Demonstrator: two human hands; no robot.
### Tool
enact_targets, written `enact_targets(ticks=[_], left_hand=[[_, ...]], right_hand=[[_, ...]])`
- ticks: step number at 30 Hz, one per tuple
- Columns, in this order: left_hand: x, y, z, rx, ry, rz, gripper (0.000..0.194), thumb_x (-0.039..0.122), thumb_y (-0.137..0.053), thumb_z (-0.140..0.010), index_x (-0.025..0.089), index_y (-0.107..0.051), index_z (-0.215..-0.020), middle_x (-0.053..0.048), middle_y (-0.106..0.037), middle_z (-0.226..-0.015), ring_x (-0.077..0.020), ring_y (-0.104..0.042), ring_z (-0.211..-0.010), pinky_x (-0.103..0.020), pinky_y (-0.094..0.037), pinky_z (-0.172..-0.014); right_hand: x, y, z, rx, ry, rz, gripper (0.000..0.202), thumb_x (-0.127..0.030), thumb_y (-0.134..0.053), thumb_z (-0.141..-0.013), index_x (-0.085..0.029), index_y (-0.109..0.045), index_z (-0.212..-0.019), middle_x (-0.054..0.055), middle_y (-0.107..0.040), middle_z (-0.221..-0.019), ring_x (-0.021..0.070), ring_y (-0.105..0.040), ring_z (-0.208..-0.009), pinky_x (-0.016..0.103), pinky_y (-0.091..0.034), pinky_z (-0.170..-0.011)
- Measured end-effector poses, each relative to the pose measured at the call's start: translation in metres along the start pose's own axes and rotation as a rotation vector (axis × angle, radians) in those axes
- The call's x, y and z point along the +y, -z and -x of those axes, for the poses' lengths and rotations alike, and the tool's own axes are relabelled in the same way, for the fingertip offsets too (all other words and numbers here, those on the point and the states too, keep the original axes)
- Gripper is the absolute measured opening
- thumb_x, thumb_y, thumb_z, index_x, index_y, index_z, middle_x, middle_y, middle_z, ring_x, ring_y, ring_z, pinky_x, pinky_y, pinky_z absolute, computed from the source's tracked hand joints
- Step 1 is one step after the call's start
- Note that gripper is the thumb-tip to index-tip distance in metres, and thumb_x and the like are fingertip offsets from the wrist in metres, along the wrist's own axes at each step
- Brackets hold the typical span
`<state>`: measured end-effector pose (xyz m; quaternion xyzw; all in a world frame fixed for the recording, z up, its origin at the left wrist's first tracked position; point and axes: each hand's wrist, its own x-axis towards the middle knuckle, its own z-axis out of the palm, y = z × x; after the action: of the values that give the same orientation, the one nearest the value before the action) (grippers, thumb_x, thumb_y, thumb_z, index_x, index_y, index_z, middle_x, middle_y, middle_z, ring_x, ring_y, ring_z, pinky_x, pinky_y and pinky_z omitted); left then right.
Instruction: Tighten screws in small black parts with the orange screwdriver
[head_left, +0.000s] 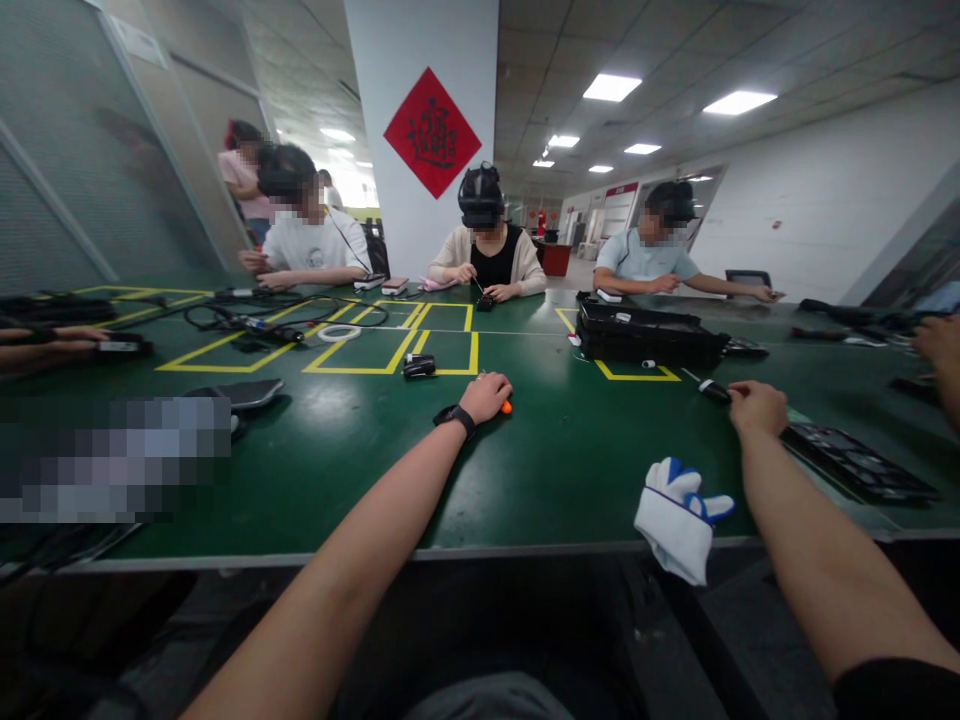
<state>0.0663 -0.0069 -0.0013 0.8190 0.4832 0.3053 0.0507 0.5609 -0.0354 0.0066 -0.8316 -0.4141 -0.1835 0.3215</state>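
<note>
My left hand (486, 396) rests on the green table (555, 450), fingers curled down around a small thing; only its orange end (507, 407) pokes out, and the rest is hidden. A black band (459, 416) circles that wrist. On the right, my right hand (759, 406) is closed on a screwdriver (709, 387) with a dark handle and a thin metal shaft pointing left and away. Just beyond my left hand stands a short black device (418, 366). A flat black frame (862, 462) with cut-outs lies to the right of my right hand.
A white and blue glove (679, 515) hangs over the front edge. Farther back sit a long black case (649, 335), a white cable coil (339, 333) and black cables (262, 325). Several people work around the table; a co-worker's hand (937, 345) shows at far right.
</note>
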Motion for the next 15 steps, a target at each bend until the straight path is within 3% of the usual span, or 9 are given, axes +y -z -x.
enact_targets(ticks=[7, 11, 15], left_hand=[[0.0, 0.0, -0.001, 0.0, 0.011, 0.01, 0.026, 0.034, -0.036, -0.081, 0.02, -0.058, -0.078, -0.004, -0.056, -0.085, -0.016, -0.048, -0.082, -0.028, -0.037, -0.076], [0.001, 0.0, -0.001, 0.002, 0.024, 0.043, 0.025, 0.034, -0.038, -0.08, 0.02, -0.058, -0.077, -0.004, -0.056, -0.085, -0.0164, -0.048, -0.083, -0.028, -0.037, -0.077], [0.0, 0.0, 0.0, 0.003, 0.013, 0.032, 0.025, 0.034, -0.037, -0.08, 0.02, -0.058, -0.077, -0.004, -0.056, -0.086, -0.0163, -0.048, -0.083, -0.028, -0.037, -0.077]], right_hand=[[0.005, -0.005, -0.003, -0.041, 0.012, -0.013, 0.025, -0.023, -0.051, -0.07, -0.024, -0.062, -0.092, 0.012, -0.056, -0.092, 0.0246, -0.042, -0.086, 0.035, -0.034, -0.064], [0.008, -0.007, -0.007, -0.022, -0.027, -0.011, 0.029, -0.028, -0.043, -0.076, -0.023, -0.06, -0.098, 0.014, -0.055, -0.098, 0.0261, -0.041, -0.089, 0.035, -0.033, -0.064], [0.013, -0.015, -0.014, -0.098, 0.025, 0.076, 0.035, -0.034, -0.037, -0.079, -0.018, -0.06, -0.1, 0.017, -0.057, -0.093, 0.0262, -0.044, -0.082, 0.035, -0.033, -0.061]])
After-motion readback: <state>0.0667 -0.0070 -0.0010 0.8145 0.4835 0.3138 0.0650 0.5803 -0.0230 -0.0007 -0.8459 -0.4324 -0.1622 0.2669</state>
